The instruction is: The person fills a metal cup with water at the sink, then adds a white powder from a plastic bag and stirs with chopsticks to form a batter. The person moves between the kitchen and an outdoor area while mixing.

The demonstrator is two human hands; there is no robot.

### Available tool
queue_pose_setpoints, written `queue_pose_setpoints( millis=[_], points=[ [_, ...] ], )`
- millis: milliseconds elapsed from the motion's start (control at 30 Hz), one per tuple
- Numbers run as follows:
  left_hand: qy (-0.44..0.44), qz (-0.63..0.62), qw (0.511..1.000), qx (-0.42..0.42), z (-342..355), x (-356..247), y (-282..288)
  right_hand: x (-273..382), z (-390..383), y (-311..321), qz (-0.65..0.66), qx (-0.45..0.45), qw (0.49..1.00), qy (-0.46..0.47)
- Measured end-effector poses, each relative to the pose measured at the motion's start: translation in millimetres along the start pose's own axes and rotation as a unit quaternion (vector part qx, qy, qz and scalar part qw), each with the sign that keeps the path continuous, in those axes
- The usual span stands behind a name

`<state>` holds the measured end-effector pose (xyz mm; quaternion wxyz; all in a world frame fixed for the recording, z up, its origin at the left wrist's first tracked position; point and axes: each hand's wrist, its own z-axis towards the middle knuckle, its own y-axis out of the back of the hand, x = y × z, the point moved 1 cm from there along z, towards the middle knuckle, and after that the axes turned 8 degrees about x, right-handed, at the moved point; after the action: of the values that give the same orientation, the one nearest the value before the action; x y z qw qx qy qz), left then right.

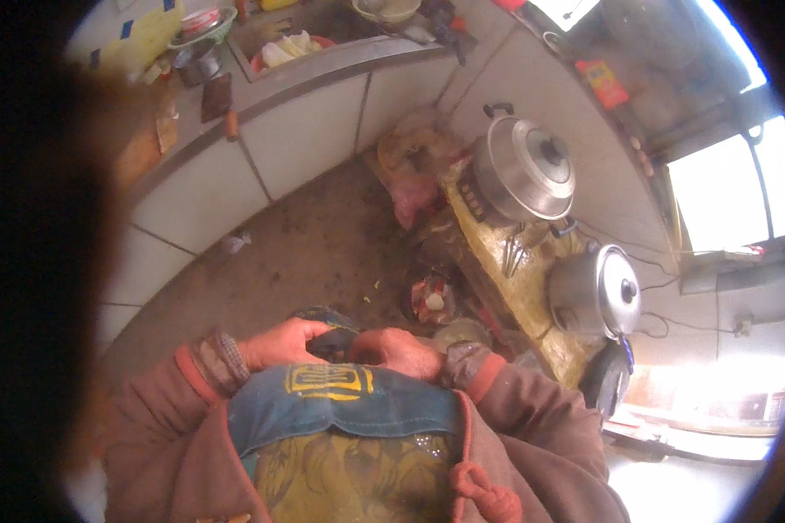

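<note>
Both my hands are low in front of my body, just beyond the blue pocket band (262, 410) of my patterned apron (340, 479). My left hand (283, 343) curls inward, its thumb on top and its other fingers mostly hidden. Close to its right, my right hand (397, 352) is bent into a loose fist with the fingertips tucked under. Dark blue fabric (327, 317) shows between and beyond the hands. What the fingers hold, if anything, is hidden.
A tiled counter (310, 131) runs along the far left, with a red bowl (292, 54) and a cleaver (217, 100) on it. To the right, a low yellow-covered table (506, 253) carries two lidded metal pots (525, 170). A red-and-white container (433, 301) stands on the floor.
</note>
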<state>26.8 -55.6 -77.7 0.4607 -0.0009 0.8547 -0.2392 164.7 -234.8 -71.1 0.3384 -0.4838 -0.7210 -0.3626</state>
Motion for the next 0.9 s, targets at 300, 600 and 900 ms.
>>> queue_pose_setpoints(
  millis=[300, 600, 900],
  points=[
    [-0.004, -0.024, 0.999, -0.031, -5, 11, 8, 1, 5, -4, 0.046, -0.002, 0.999, -0.001],
    [-0.073, -0.144, 0.959, -0.231, -37, 10, 29, -6, -10, 10, 0.002, -0.156, 0.988, 0.014],
    [-0.064, -0.123, 0.909, -0.393, -38, 26, 62, -40, -29, 48, 0.099, -0.247, 0.964, 0.000]
  ],
)
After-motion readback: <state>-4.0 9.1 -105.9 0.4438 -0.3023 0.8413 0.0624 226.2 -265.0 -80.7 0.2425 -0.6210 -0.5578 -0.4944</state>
